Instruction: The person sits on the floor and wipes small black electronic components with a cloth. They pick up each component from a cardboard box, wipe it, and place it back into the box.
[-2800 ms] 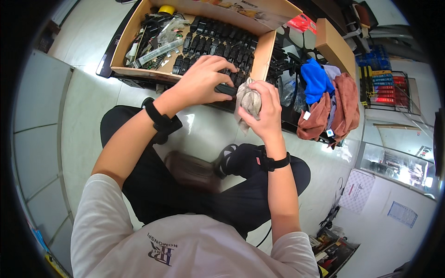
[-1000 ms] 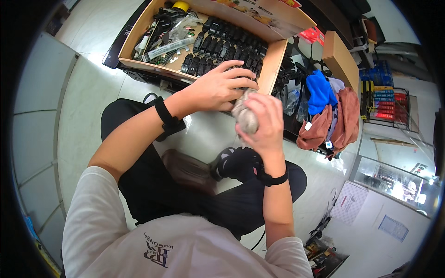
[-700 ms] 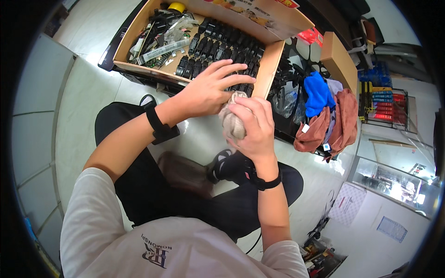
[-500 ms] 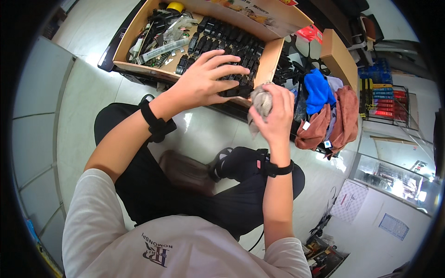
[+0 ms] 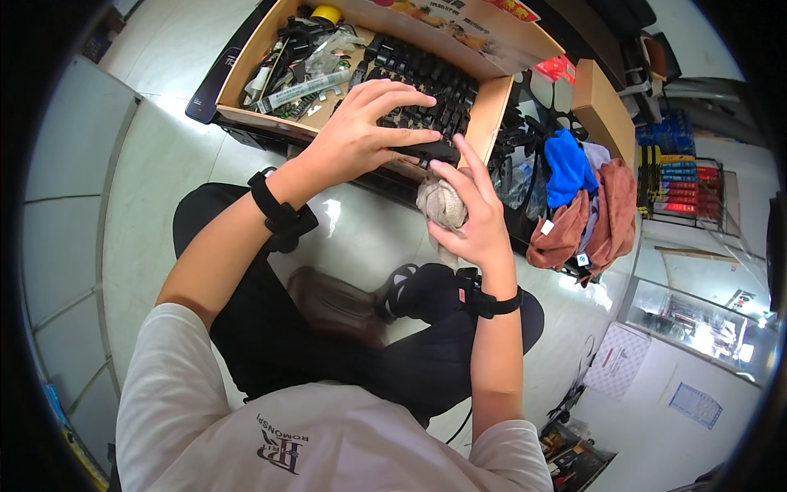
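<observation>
My left hand [image 5: 361, 135] reaches over the near side of an open cardboard box [image 5: 490, 123], its fingers spread. Below its fingertips lie rows of small black plastic parts [image 5: 418, 78]; their exact kind is too small to make out. One black piece [image 5: 436, 151] sits at the box's near edge between my two hands, and I cannot tell whether a finger touches it. In my right hand [image 5: 482, 217] is a crumpled grey-beige rag [image 5: 443, 203], held just outside the box's near corner, with the index finger stretched toward the black piece.
The box's left end holds loose cables, clear plastic bags [image 5: 332, 56] and a yellow roll [image 5: 326, 14]. Right of the box, brown cloths [image 5: 611, 205] and a blue cloth [image 5: 567, 168] hang over a container. A brown stool [image 5: 336, 303] stands between my legs.
My right hand has moved left with the rag, closer to my left hand, and its index finger has stretched out. The view has shifted slightly, so the box appears farther right.
</observation>
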The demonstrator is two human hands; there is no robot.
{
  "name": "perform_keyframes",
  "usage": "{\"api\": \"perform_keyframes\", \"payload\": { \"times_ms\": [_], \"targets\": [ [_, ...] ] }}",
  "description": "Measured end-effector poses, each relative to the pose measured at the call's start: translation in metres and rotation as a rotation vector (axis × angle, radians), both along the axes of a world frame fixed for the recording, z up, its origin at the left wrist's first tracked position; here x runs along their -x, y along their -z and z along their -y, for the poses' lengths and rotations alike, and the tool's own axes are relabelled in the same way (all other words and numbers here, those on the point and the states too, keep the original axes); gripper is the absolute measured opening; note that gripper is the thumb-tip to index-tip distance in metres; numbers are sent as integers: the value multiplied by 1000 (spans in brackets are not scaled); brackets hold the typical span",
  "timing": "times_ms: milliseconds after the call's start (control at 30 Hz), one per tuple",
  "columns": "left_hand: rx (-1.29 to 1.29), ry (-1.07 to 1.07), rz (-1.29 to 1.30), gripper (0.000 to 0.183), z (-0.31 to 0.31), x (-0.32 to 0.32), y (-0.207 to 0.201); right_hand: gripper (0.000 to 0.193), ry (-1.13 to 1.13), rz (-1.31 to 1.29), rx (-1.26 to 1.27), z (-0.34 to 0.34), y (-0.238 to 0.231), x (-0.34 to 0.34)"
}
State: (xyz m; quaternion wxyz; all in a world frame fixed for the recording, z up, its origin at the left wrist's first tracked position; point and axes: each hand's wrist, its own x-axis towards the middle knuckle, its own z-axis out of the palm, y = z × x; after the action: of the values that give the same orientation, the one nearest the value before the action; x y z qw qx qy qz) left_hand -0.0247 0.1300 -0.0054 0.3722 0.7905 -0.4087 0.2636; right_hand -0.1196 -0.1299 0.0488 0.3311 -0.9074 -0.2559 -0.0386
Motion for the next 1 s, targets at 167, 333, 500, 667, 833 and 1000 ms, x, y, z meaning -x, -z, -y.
{"api": "perform_keyframes", "payload": {
  "times_ms": [167, 333, 500, 667, 833, 1000],
  "targets": [
    [-35, -28, -27, 54, -8, 1, 0, 90, -30, 70, 30, -7, 0, 1],
    [-83, -22, -152, 41, -14, 3, 5, 79, -22, 325, 178, -19, 6, -2],
    [-133, 151, -281, 30, -28, -1, -3, 75, -27, 370, 235, -24, 10, -3],
    [-82, 124, -317, 31, -28, -6, -4, 76, -38, 409, 259, -22, 13, -5],
    [-146, -167, -147, 29, -52, -23, -4, 77, 16, 332, 172, -17, 16, -7],
    [-377, -313, -255, 27, -97, -45, -2, 78, 28, 310, 168, -17, 17, -9]
  ]
}}
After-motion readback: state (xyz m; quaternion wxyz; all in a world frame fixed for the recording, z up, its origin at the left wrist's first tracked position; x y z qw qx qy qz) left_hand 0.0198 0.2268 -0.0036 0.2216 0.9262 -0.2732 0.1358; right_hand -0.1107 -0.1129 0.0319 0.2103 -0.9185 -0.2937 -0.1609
